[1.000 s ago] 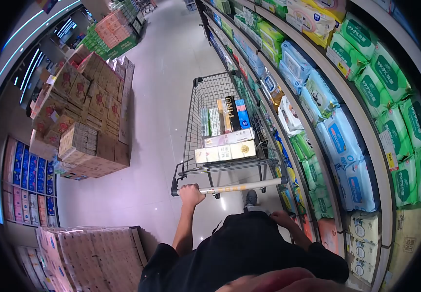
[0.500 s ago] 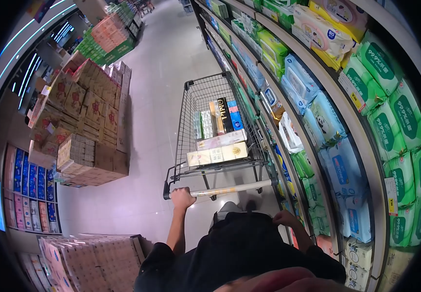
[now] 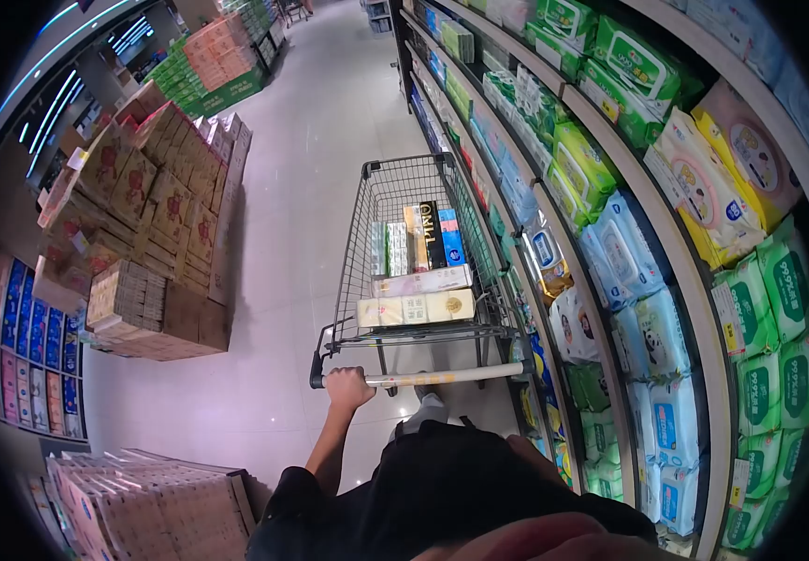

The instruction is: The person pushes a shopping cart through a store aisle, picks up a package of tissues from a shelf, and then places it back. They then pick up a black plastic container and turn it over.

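My left hand [image 3: 348, 386] is wrapped around the left end of the shopping cart's pale handle bar [image 3: 442, 376]. The black wire shopping cart [image 3: 353, 243] stands ahead of me. Across its near end lies a cream tissue pack [image 3: 414, 309], with a pinkish-white pack [image 3: 423, 280] just behind it. Farther in are a black-and-gold pack [image 3: 426, 238], a blue pack [image 3: 449, 236] and green-and-white packs [image 3: 393, 247]. My right hand [image 3: 517, 443] hangs low by my right side, away from the handle; its fingers are hidden against my dark shirt.
Shelves of wipes packs [image 3: 671, 332] run close along the right, their edges [image 3: 601, 280] near the cart. Stacked cartons [image 3: 180, 220] stand on the left. Wrapped paper packs [image 3: 157, 505] are piled at lower left. Pale tiled floor [image 3: 306, 168] stretches ahead between them.
Shelves and carton stacks have shifted in view as I move along the aisle with the cart. My left hand keeps its hold. My right hand has swung lower and back, its fingers now concealed.
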### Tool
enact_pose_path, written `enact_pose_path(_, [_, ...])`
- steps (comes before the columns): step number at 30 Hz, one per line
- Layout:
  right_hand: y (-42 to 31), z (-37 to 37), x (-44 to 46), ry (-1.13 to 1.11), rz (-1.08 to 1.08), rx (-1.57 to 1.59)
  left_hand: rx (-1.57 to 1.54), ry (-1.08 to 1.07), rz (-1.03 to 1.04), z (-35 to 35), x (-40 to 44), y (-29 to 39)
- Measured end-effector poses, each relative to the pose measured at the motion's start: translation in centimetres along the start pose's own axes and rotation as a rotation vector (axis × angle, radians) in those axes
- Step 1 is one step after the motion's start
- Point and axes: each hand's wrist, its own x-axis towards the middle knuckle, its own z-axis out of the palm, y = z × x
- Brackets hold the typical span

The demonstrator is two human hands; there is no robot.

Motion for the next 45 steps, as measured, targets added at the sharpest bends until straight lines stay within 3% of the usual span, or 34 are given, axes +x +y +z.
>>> enact_pose_path(3, [-2.5, -0.8, 3.2, -0.048, 0.034, -0.014, -0.038, -0.006, 0.025, 0.0, 2.9, -0.8])
enact_pose_path(5, [-6.1, -2.0, 4.0, 0.013, 0.239, -0.059, -0.044, -0.018, 0.035, -0.3, 5.0, -1.1])
enact_pose_path(7, [-4.3, -1.3, 7.7, 0.043, 0.198, -0.031, -0.05, -0.025, 0.054, -0.6, 7.0, -1.5])
enact_pose_path(16, [-6.6, -1.4, 20.0, -0.346, 0.373, -0.114, -0.116, -0.057, 0.067, 0.0, 15.9, -3.5])
enact_pose_path(18, [-2.8, -1.7, 24.5, -0.396, -0.104, -0.448, -0.111, -0.044, 0.07, -0.2, 18.0, -3.8])
enact_pose_path(19, [-4.6, -1.6, 24.4, -0.391, -0.099, -0.44, -0.108, -0.043, 0.061, -0.2, 18.7, -3.9])
enact_pose_path(21, [-9.3, -1.8, 24.4, -0.121, 0.579, 0.283, -0.108, -0.07, 0.066, -0.4, 20.5, -4.2])
enact_pose_path(22, [-11.8, -1.9, 24.7, -0.124, 0.583, 0.292, -0.115, -0.033, 0.059, 0.1, 21.5, -4.5])
enact_pose_path(24, [-15.1, -1.6, 25.9, -0.24, 0.393, -0.101, -0.132, -0.003, 0.05, 0.4, 23.3, -4.8])
enact_pose_path(25, [-15.3, -0.9, 26.9, -0.239, 0.392, -0.094, -0.127, -0.004, 0.055, 0.4, 23.8, -4.8])
enact_pose_path(27, [-16.9, -0.2, 30.1, -0.143, 0.103, -0.566, -0.141, 0.023, 0.066, -0.2, 26.4, -5.1])
enact_pose_path(31, [-16.1, 0.1, 34.8, -0.329, 0.038, -0.694, -0.13, 0.035, 0.067, 0.6, 29.6, -6.3])
enact_pose_path(35, [-15.6, 1.0, 37.4, -0.254, 0.028, -0.593, -0.134, 0.005, 0.065, -0.3, 32.9, -7.0])
enact_pose_path(38, [-14.5, 3.0, 39.9, -0.184, -0.131, -0.595, -0.132, -0.017, 0.081, 0.1, 35.4, -8.2])
enact_pose_path(40, [-15.8, 4.0, 41.4, 0.187, 0.256, -0.214, -0.126, -0.035, 0.081, -0.2, 37.4, -8.6])
enact_pose_path(43, [-18.3, 3.0, 44.1, 0.289, 0.283, -0.121, -0.083, -0.112, 0.113, -0.7, 39.6, -9.9])
enact_pose_path(45, [-20.1, 1.5, 45.9, 0.507, 0.306, 0.08, -0.201, -0.238, 0.283, -2.0, 41.1, -11.1])
